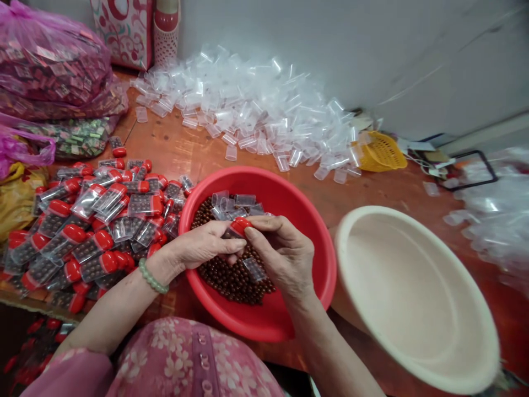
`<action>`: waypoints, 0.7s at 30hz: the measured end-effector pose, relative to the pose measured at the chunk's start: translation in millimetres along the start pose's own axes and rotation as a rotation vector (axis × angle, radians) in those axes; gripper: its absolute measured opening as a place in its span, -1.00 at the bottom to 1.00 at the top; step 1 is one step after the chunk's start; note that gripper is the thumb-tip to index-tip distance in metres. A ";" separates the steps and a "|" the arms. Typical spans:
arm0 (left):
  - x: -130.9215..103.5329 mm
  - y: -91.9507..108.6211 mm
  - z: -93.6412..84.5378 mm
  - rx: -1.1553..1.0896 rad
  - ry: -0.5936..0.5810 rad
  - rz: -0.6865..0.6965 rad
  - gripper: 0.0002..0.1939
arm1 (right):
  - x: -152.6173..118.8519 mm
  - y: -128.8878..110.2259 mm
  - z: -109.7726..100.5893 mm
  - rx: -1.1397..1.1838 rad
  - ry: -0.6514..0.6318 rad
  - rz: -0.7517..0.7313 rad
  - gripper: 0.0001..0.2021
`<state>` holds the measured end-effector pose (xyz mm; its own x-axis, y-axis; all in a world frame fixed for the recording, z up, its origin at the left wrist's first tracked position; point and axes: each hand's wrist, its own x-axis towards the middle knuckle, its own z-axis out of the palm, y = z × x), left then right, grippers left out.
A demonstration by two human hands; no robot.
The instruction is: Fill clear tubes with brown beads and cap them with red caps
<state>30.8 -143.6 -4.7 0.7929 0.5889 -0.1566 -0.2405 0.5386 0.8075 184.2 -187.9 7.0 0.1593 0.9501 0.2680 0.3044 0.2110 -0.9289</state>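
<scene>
Over a red basin (318, 242), my left hand (209, 242) is closed around a small clear plastic container (232, 234) with dark balls inside. The fingers of my right hand (283, 248) pinch the red cap (240, 224) at the container's upper end. Part of the container is hidden by my fingers. Below both hands, loose brown balls (235, 281) lie in the basin with several clear tubes (246, 199) on top of them. One clear tube (254, 270) rests on the balls beside my right wrist.
At left lies a heap of red-capped containers (99, 220), with pink bags (53, 60) behind. Clear tubes (256, 105) pile along the wall, near a yellow basket (380, 151). A cream basin (413, 286) stands at right, and more clear tubes (496, 209) lie beyond it.
</scene>
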 end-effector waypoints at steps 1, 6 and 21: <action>0.2 0.1 0.6 0.042 0.015 0.008 -0.62 | 0.7 0.8 -2.8 -0.020 -0.023 -0.003 -0.92; 2.6 -1.7 0.3 0.142 -0.026 -0.023 -0.71 | 5.7 1.0 -13.8 -0.029 -0.168 -0.027 -0.92; 5.6 3.2 -4.6 -0.234 -0.006 -0.175 -0.53 | 0.9 -3.6 -5.8 -0.524 -0.298 -0.354 -0.29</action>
<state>31.9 -135.8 -5.6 0.8366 0.4717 -0.2785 -0.2218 0.7566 0.6151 188.7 -189.1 12.1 -0.2748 0.8830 0.3805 0.7153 0.4522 -0.5327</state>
